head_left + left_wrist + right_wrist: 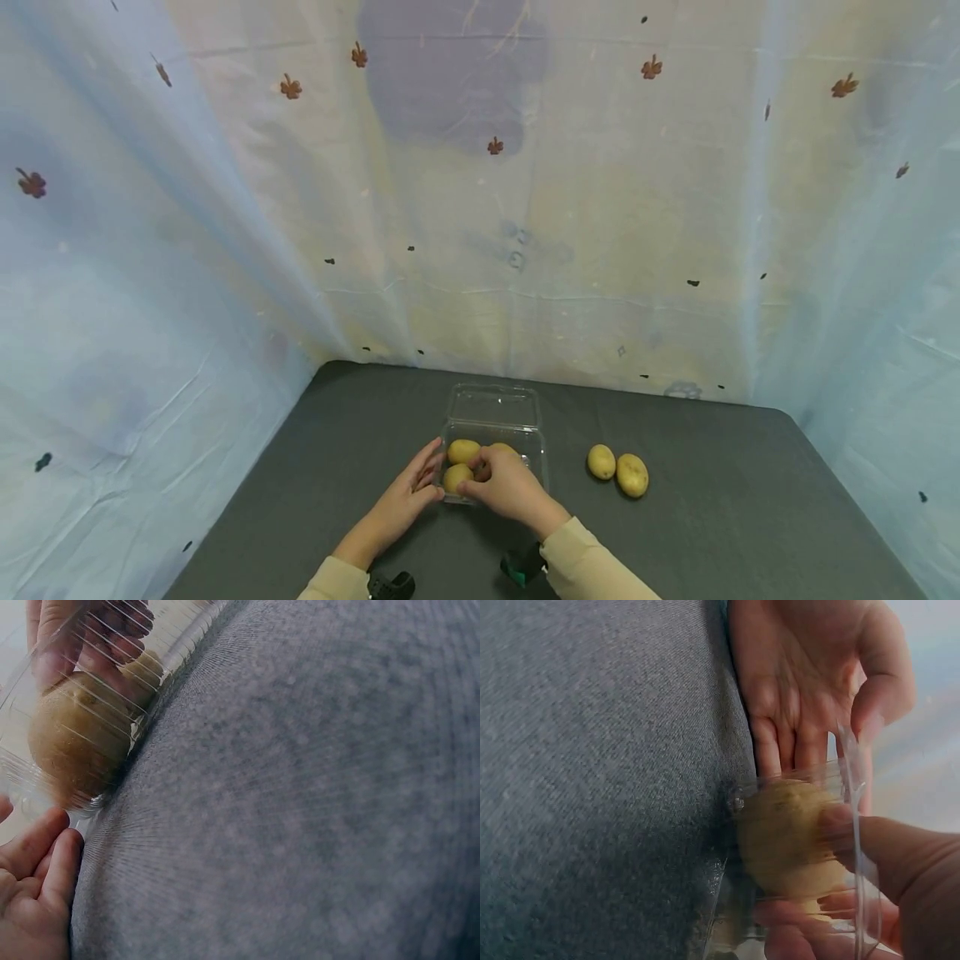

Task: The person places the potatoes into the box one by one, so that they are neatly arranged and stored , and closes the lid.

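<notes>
A clear plastic clamshell box (pixel 545 467) lies with its lid (pixel 493 406) folded open toward the back. Several potatoes are inside, among them one at the back left (pixel 462 451) and another partly behind the right hand (pixel 504 447). My right hand (pixel 513 486) reaches into the box and pinches the front-left potato (pixel 456 479) between thumb and fingers; the right wrist view shows this potato (pixel 787 840) through the plastic. My left hand (pixel 401 502) rests along the box's left side, its fingers (pixel 810 750) extended against the outer wall and its thumb at the rim.
Two loose potatoes, one smaller (pixel 601 462) and one larger (pixel 632 476), lie on the dark grey tabletop (pixel 712 517) right of the box. A patterned curtain (pixel 600 208) hangs behind and on both sides of the table.
</notes>
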Motion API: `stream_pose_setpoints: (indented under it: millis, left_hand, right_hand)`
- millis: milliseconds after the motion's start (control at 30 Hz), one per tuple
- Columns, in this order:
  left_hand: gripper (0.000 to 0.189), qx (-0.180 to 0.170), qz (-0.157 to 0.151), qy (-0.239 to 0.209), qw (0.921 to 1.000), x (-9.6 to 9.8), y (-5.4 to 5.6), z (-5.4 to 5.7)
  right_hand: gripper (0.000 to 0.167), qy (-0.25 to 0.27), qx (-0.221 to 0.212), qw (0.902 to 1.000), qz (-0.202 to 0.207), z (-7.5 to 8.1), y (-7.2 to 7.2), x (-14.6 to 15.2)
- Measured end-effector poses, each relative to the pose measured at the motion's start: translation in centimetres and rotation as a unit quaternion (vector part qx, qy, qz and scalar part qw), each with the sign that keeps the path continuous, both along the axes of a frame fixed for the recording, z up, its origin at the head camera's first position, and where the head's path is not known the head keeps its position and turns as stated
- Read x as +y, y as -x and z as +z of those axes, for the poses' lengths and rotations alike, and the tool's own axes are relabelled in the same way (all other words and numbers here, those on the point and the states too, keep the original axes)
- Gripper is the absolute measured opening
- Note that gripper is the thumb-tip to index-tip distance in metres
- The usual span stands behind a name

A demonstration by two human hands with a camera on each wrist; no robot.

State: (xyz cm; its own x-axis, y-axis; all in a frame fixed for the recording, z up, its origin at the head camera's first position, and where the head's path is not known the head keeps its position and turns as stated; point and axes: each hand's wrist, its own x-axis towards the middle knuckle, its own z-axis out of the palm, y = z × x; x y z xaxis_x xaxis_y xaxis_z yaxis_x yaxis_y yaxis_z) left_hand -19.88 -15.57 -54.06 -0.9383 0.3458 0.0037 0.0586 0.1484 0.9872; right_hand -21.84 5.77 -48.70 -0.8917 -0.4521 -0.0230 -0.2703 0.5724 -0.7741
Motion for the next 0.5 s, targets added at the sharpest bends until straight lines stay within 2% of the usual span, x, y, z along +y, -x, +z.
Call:
stream_pose_setpoints:
  millis: [167, 333, 500]
  left_hand:
    - [0.074, 0.001, 0.004, 0.004, 1.0000, 0.0, -0.1, -0.1]
    - [0.074, 0.001, 0.004, 0.004, 1.0000, 0.0, 0.0, -0.2]
    - [0.072, -0.001, -0.002, 0.003, 1.0000, -0.1, 0.1, -0.2]
  right_hand:
    - [0.036, -0.009, 0.010, 0.9999, -0.003, 0.0, -0.2, 0.0]
    - [0.036, -0.037, 0.060, 0.9973, -0.020, 0.0, -0.4, 0.8]
    - [0.035, -0.023, 0.111, 0.9932, -0.027, 0.7, -0.6, 2.7]
